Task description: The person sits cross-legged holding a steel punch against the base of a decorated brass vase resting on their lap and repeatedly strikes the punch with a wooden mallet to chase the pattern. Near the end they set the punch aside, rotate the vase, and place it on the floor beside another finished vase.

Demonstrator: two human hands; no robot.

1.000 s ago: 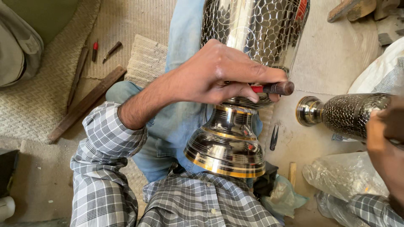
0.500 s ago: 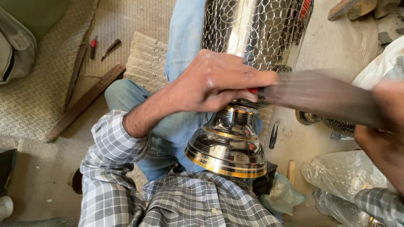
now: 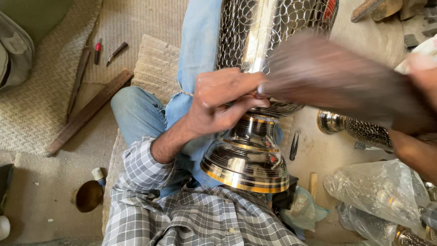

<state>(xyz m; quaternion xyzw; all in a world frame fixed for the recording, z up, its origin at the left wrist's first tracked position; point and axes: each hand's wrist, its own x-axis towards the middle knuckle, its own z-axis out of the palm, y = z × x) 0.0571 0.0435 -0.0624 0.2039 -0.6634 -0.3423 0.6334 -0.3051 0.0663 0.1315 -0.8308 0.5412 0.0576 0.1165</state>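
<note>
A large shiny metal vase (image 3: 248, 159) with gold bands and a netted engraved body lies between my legs, its flared foot towards me. My left hand (image 3: 223, 102) is closed around a small punch, mostly hidden in the fingers, pressed at the vase's narrow neck. My right hand (image 3: 421, 73) at the right edge grips a dark wooden beater (image 3: 337, 79). The beater is motion-blurred and sits just right of my left hand's fingertips, in front of the vase body.
A second, smaller patterned vase (image 3: 359, 130) lies on the floor at right, with plastic-wrapped pieces (image 3: 382, 191) below it. Small dark tweezers (image 3: 293, 146) lie beside the vase foot. A wooden slat (image 3: 88, 111), a red-tipped tool (image 3: 97, 52) and woven mats (image 3: 32, 114) lie at left.
My right hand has brought the wooden beater in from the right and swung it over to the punch. My left hand stayed on the vase's neck and shifted slightly.
</note>
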